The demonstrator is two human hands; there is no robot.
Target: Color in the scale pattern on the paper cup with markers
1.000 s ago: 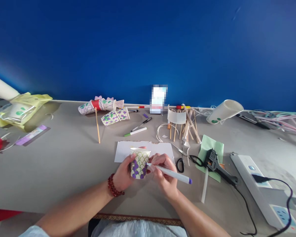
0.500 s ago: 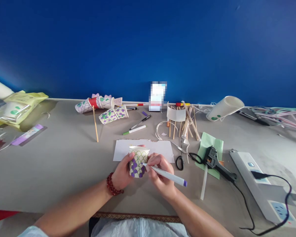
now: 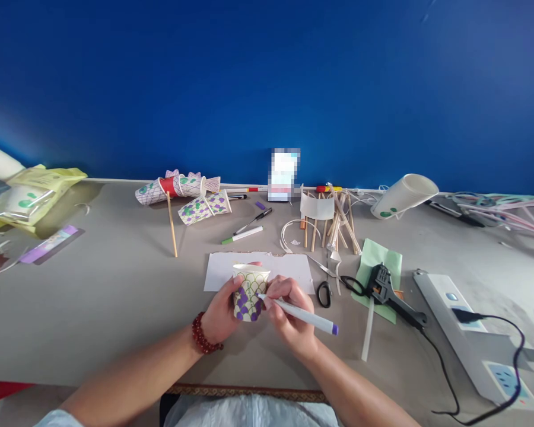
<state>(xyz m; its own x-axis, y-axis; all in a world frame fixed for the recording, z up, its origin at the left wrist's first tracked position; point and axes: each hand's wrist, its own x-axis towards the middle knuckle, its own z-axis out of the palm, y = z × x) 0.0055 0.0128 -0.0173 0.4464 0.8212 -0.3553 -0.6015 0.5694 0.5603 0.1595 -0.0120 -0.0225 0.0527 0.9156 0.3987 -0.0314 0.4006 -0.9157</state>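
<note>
My left hand (image 3: pixel 222 305) is wrapped round a paper cup (image 3: pixel 250 284), held upright above the table near its front. Green scale outlines cover the cup, and several scales on its lower part are filled in purple. In my right hand (image 3: pixel 291 314) is a white marker (image 3: pixel 309 318) with a purple end, its tip at the cup's right side. Behind the cup lies a sheet of white paper (image 3: pixel 289 270). To the right of the paper are black-handled scissors (image 3: pixel 324 294). My left fingers behind the cup are mostly hidden.
Joined decorated cups (image 3: pixel 189 185) and more patterned cups (image 3: pixel 196 209) lie at the back left. A phone (image 3: pixel 282 175) leans on the blue wall beside wooden sticks (image 3: pixel 345 222). At right are a glue gun (image 3: pixel 389 293) on green paper, a power strip (image 3: pixel 467 332) and stacked white cups (image 3: pixel 404 196).
Both hands keep nearly the same place. The marker tip stays at the cup's right side, with only a very slight shift, and the whole view has tilted a little.
</note>
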